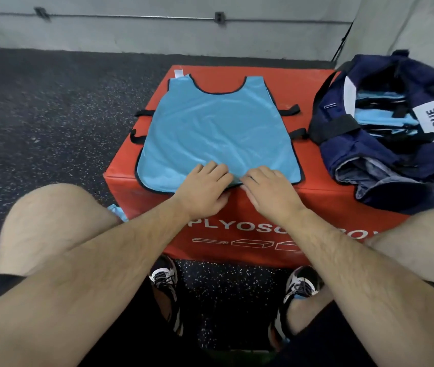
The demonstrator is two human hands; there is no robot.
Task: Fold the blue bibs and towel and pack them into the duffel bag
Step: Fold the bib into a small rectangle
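Bib: light-blue shiny fabric bib with black trim (218,131), flat on the red vinyl plyo box (237,207).
Hands: left hand (202,189) and right hand (269,192) rest flat, fingers loose, on its 6 o'clock hem.
Bag: navy fabric duffel bag (385,154), open at 3 o'clock.
Technique: pinch the hem evenly and carry it toward 12 o'clock, tucking the straps inward.

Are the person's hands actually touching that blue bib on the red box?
Touching. The head view shows the left hand and right hand lying palm down on the near hem of the blue bib, fingers resting on the fabric.
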